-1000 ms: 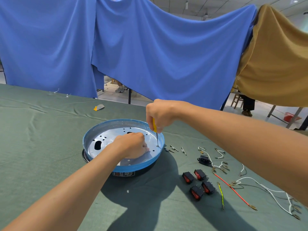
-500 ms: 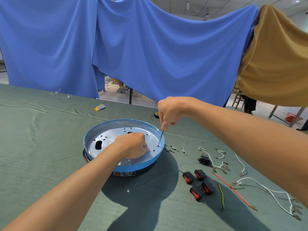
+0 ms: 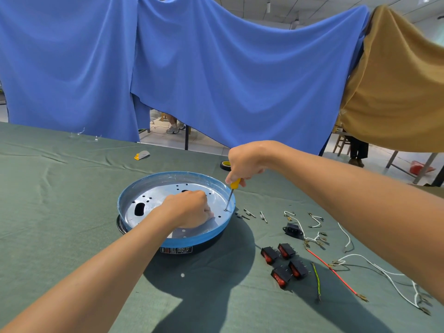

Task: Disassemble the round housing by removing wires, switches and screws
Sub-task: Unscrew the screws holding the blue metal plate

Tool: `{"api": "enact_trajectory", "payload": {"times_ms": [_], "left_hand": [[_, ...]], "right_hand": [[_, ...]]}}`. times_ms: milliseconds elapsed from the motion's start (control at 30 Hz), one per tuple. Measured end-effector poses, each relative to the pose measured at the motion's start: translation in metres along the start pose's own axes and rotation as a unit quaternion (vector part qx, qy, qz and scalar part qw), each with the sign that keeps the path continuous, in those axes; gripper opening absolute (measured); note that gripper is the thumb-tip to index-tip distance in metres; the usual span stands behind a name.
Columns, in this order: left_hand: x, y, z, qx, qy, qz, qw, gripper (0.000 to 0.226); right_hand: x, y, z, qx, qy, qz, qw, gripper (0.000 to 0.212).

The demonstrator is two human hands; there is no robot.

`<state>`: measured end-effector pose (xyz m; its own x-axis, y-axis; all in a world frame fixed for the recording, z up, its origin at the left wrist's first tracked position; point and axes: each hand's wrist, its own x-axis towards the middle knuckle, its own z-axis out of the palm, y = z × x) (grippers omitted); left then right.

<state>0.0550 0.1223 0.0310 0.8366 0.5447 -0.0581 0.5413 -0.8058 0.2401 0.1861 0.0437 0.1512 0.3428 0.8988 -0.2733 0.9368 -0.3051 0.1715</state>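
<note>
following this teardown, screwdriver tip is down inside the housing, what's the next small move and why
Probably turn the screwdriver to back out the screw: the right hand grips its yellow handle, its tip sits by the right rim of the housing, and the left hand rests inside.

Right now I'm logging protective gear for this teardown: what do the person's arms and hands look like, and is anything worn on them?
The left hand and right hand are ungloved, and no ring shows on the visible parts. The left forearm and right forearm are uncovered too: no sleeves, watch or bands in view.
</note>
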Motion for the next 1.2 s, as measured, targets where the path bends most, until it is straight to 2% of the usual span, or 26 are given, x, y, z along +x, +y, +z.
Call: {"api": "enact_trajectory", "payload": {"times_ms": [200,300,400,500,533,633,833,1000,1200], "left_hand": [[0.000,0.000,0.000,0.013,0.005,0.002,1.000,0.033],[0.001,0.000,0.000,0.016,0.005,0.001,1.000,0.030],[0.001,0.002,-0.001,0.014,0.006,-0.003,1.000,0.032],[0.001,0.002,-0.002,0.019,0.004,-0.007,1.000,0.035],[0.001,0.002,-0.001,0.018,0.004,-0.008,1.000,0.035],[0.002,0.000,0.000,0.013,0.006,-0.005,1.000,0.035],[0.003,0.000,0.001,0.015,0.013,-0.003,1.000,0.032],[0.001,0.000,0.002,0.014,0.015,0.002,1.000,0.035],[0.001,0.001,0.002,0.014,0.018,0.002,1.000,0.035]], "right_hand": [[-0.007,-0.002,-0.003,-0.092,0.060,-0.074,0.991,0.018],[-0.007,0.002,-0.004,-0.076,0.085,-0.111,0.987,0.013],[-0.004,0.000,-0.002,-0.019,0.076,-0.114,0.990,0.011],[0.000,-0.003,0.001,-0.015,0.059,-0.054,0.997,0.053],[0.000,-0.003,0.001,-0.020,0.050,-0.037,0.998,0.056],[-0.001,-0.004,0.000,-0.040,0.028,-0.035,0.998,0.045],[-0.004,-0.010,0.004,-0.068,0.089,-0.086,0.990,0.032],[-0.006,-0.005,-0.001,-0.065,0.093,-0.117,0.987,0.013],[-0.002,0.000,0.003,-0.023,0.088,-0.132,0.987,0.013]]}}
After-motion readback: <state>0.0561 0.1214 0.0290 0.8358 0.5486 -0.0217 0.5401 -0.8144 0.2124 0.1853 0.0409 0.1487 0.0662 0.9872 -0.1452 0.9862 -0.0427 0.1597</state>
